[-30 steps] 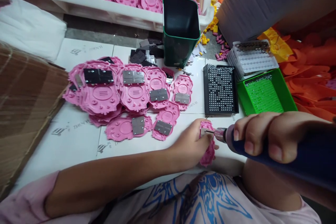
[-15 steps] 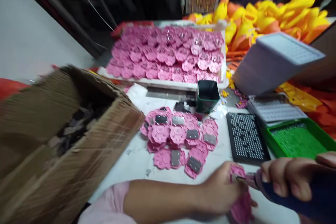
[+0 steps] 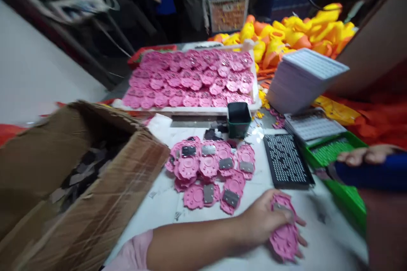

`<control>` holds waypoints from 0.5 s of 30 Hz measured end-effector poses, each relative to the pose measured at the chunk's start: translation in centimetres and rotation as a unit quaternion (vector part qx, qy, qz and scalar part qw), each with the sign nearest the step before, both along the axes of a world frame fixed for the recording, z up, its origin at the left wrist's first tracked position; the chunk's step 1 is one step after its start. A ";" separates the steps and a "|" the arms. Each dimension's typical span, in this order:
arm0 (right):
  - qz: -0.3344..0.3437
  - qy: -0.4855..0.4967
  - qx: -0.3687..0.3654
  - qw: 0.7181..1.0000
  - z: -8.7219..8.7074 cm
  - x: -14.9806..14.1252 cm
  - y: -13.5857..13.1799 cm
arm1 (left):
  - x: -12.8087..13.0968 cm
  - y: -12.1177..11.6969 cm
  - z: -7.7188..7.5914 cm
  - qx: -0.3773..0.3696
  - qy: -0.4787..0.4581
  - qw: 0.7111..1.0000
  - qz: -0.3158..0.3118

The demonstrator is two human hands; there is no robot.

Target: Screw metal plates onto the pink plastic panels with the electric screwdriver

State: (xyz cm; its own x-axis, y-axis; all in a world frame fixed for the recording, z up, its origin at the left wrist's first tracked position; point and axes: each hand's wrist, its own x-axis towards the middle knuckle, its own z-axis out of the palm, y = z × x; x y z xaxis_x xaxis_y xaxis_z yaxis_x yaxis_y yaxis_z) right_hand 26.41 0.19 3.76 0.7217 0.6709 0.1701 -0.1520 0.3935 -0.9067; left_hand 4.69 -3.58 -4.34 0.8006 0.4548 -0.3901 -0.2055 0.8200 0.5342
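My left hand [image 3: 265, 218] grips a pink plastic part [image 3: 284, 237] with a scalloped edge, thumb across its face and fingertips showing past the far side. A grey plate lies partly under the thumb. At the right, my right hand [image 3: 369, 155] is wrapped round a dark blue power screwdriver [image 3: 372, 173], its tip pointing left over the green tray [image 3: 346, 201]. Left of that tray lies a black perforated tray [image 3: 289, 163] filled with small shiny pieces. Several pink parts with grey plates [image 3: 208, 159] are piled on the white table beyond my left hand.
An open cardboard box [image 3: 127, 178] with dark and grey flat pieces fills the left. Behind, a white tray [image 3: 203, 110] carries rows of pink parts. A dark square cup [image 3: 238, 120], a tall white stack [image 3: 299, 80] and yellow-orange pieces [image 3: 286, 34] stand farther back.
My right hand has drawn the screwdriver away from the pink part, rightward and up over the green tray. My left hand still holds the part, now with its face turned more into view.
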 end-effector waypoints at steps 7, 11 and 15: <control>0.013 -0.034 0.008 0.999 3.0 -2.4 0.2 | -1.1 0.8 3.1 -0.014 0.045 0.998 -0.044; 0.002 -0.014 -0.028 1.000 3.0 -2.7 0.8 | -1.0 0.8 3.5 -0.017 0.045 0.998 -0.034; -0.023 0.016 -0.020 0.999 3.0 -3.1 1.1 | -1.0 0.9 3.6 -0.033 0.048 0.998 -0.025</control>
